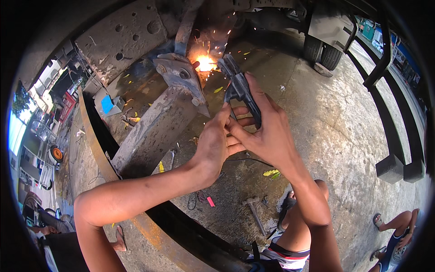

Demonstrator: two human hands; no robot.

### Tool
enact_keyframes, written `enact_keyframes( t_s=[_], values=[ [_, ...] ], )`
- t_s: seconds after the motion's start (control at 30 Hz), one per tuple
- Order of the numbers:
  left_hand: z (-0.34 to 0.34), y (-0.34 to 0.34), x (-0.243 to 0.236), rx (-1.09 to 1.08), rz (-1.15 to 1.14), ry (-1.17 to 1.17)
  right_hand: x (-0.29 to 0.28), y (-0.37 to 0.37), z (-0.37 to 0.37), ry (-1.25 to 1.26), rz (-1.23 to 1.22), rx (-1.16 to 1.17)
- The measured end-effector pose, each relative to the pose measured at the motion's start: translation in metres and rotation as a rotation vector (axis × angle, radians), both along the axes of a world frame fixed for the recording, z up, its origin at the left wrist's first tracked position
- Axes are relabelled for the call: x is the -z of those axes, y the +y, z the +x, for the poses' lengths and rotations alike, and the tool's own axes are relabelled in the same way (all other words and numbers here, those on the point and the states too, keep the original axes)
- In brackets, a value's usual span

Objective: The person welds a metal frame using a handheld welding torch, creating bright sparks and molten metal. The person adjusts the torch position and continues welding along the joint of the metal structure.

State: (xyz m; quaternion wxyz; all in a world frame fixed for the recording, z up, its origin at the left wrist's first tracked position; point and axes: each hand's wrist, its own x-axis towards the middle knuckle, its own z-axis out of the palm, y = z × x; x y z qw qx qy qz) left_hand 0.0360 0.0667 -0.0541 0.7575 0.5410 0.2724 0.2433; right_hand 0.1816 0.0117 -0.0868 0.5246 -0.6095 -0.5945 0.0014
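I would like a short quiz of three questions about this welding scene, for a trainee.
1. True or false: both hands, left hand and right hand, are on the electrode holder.
2. Where do the sparks fly? A) beside the steel bracket B) at the tyre C) on the hammer
3. Which tool lies on the concrete ground below the right forearm?

Key: 1 true; 2 A; 3 the hammer.

Ahead of our hands the steel bracket (179, 75) and grey beam (152, 133) block the left; sparks (205, 62) flare beyond. Open concrete ground (326, 122) lies free to the right, a hammer (255, 213) below.
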Motion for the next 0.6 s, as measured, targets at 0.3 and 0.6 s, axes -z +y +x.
enact_keyframes(
  t_s=[0.3,0.6],
  values=[
    [0.0022,0.0036,0.0028,0.006,-0.032,-0.002,-0.0043,-0.0022,-0.0002,-0.032,0.001,0.015],
    [0.002,0.0059,0.0083,0.003,-0.032,0.009,-0.0014,-0.0001,0.0001,0.026,-0.051,-0.006]
  ],
)
